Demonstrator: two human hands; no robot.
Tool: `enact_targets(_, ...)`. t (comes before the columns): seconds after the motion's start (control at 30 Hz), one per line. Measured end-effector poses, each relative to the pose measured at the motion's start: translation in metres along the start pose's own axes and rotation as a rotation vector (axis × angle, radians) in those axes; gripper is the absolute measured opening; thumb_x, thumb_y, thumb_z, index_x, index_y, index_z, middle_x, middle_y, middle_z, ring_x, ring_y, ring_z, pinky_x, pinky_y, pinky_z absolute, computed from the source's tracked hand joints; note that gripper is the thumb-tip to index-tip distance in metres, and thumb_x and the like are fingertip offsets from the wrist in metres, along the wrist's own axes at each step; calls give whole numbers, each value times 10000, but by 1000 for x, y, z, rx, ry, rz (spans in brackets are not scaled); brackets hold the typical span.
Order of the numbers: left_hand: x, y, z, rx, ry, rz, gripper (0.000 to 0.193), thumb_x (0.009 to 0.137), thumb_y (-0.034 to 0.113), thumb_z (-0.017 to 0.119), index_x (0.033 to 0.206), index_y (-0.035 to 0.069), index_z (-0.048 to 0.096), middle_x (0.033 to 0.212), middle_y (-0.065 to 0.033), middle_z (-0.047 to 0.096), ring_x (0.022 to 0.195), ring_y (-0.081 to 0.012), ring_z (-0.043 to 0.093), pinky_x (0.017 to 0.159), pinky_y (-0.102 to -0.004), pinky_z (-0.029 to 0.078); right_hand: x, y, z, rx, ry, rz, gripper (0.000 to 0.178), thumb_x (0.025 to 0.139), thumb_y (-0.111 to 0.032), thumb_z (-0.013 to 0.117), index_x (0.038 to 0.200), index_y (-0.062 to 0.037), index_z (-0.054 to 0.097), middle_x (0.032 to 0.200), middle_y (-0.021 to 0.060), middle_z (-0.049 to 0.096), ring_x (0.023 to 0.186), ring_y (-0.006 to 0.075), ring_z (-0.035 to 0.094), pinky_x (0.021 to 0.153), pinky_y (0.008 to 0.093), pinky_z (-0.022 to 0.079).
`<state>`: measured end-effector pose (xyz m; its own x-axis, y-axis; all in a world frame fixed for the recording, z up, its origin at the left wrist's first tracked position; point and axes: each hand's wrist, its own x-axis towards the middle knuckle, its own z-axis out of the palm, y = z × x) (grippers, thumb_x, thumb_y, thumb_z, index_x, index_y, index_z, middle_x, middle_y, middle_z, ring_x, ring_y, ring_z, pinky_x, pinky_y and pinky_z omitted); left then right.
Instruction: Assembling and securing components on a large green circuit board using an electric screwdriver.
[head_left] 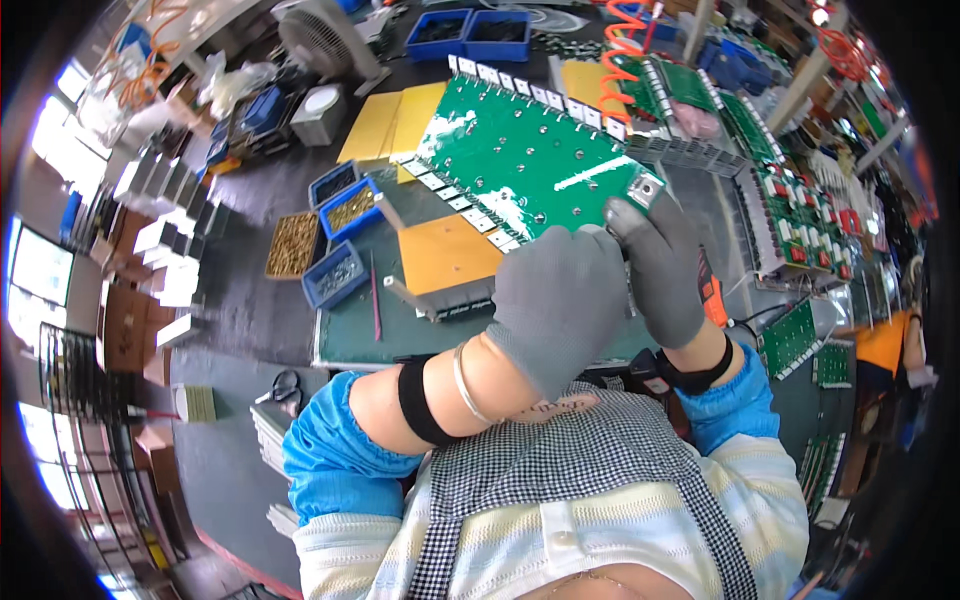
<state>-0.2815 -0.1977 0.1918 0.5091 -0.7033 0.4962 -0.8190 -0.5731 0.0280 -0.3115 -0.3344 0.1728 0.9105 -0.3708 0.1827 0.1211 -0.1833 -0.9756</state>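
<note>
A large green circuit board [530, 150] lies slanted in front of me, with silvery studs on its face and white metal tabs along two edges. My left hand [560, 300], in a grey glove, is closed at the board's near edge; its fingertips are hidden, so what it grips does not show. Beside it, my grey-gloved right hand [665, 270] is closed round the board's near right corner. A small square metal piece [645, 188] sits at that corner, by the right fingers. Below the board's left part is an orange-topped block [450, 255].
Blue bins [335, 274] of small parts and a box of brass-coloured pieces [292, 246] stand left. A red pen-like tool [376, 300] lies near them. Yellow sheets [375, 128] lie behind. Stacked boards [795, 225] fill the right side. An orange coiled hose [615, 70] hangs at the back.
</note>
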Motion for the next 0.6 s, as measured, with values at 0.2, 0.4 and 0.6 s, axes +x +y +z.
enact_targets(0.2, -6, 6, 9, 63, -313, -189, 61, 721, 136, 584, 716, 77, 572, 650, -54, 613, 638, -194, 640, 498, -317, 503, 7, 24, 25, 95, -91, 30, 272, 837, -171, 554, 1029, 15, 605, 841, 65, 635, 749, 91, 559, 683, 270, 462)
enact_targets(0.4, 0, 6, 6, 81, -256, -227, 67, 731, 144, 574, 728, 77, 566, 647, -69, 614, 619, -216, 637, 499, -344, 502, 18, 14, 9, 108, -177, 9, 338, 865, -241, 565, 1095, 7, 572, 875, 59, 629, 762, 93, 565, 687, 258, 465)
enact_targets(0.6, 11, -46, 2, 222, -30, -262, 100, 763, 156, 568, 720, 67, 550, 635, -86, 604, 580, -259, 615, 503, -367, 481, 41, 33, 13, 188, -383, -132, 350, 906, -277, 509, 1103, 11, 533, 857, 35, 582, 739, 92, 558, 638, 218, 464)
